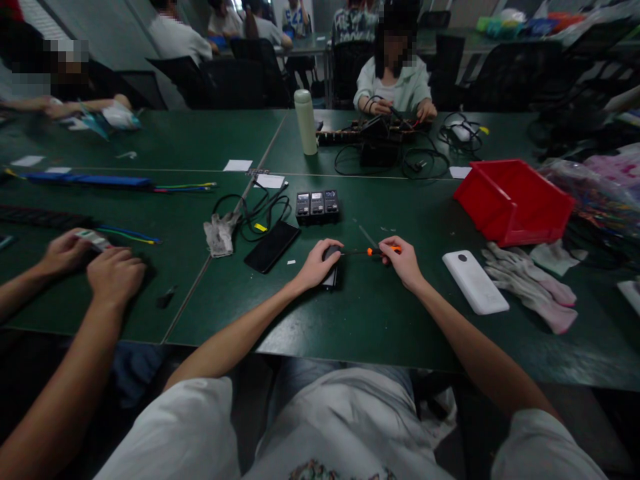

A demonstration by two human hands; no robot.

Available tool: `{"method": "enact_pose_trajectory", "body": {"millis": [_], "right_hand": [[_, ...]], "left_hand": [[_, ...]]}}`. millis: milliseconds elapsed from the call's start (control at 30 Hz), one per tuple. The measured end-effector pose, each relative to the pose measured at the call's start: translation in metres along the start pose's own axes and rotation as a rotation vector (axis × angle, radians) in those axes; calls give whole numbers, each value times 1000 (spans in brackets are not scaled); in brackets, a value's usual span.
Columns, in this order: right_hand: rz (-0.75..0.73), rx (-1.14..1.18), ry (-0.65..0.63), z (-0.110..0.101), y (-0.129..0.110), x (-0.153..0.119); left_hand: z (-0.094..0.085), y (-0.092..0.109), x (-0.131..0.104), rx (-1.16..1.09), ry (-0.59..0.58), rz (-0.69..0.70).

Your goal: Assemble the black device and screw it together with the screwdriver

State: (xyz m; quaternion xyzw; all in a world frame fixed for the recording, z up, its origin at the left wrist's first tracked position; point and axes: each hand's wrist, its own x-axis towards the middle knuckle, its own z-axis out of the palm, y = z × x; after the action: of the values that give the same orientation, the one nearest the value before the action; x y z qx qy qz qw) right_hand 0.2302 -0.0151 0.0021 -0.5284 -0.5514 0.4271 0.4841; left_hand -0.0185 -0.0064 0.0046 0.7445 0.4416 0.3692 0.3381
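Nearest me, L hand [320, 265] was closed snug round a small dark block [331, 277] just over the table [360, 327]. R hand [404, 261] had a closed pinch on the orange-handled screwdriver [371, 252], shaft pointing at the block. So it was at the driver-to-block stage imo; couldn't tell if the tip was seated. That called for a steady L hold n keeping the shaft lined up, tbh. Phone [273, 247] lay off left, white power bank [475, 282] n gloves [537, 283] off right. Bit farther: 3-part black module [317, 208], w/ red bin [515, 200] to the right. Way back, bottle [306, 123] stood nr a person [395, 83] handling cables.
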Motion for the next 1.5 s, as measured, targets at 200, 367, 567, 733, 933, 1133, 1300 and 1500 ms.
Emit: {"method": "enact_pose_trajectory", "body": {"millis": [200, 367, 567, 733, 933, 1133, 1300, 1500], "right_hand": [[-3, -1, -3, 0, -1, 0], [-7, 7, -8, -1, 2, 1], [-8, 7, -3, 0, 4, 2], [2, 12, 1, 0, 3, 1], [1, 2, -5, 0, 0, 0], [5, -10, -11, 0, -5, -2], [-17, -3, -11, 0, -6, -3], [-39, 17, -2, 0, -3, -3]], "left_hand": [[0, -1, 0, -4, 2, 7], [0, -2, 1, 14, -1, 14], [1, -2, 1, 31, -9, 2], [2, -5, 1, 18, 10, 11], [1, -3, 1, 10, 3, -9], [2, -2, 1, 7, -1, -19], [1, -1, 0, 0, -1, -17], [0, 1, 0, 17, -4, -25]]}}
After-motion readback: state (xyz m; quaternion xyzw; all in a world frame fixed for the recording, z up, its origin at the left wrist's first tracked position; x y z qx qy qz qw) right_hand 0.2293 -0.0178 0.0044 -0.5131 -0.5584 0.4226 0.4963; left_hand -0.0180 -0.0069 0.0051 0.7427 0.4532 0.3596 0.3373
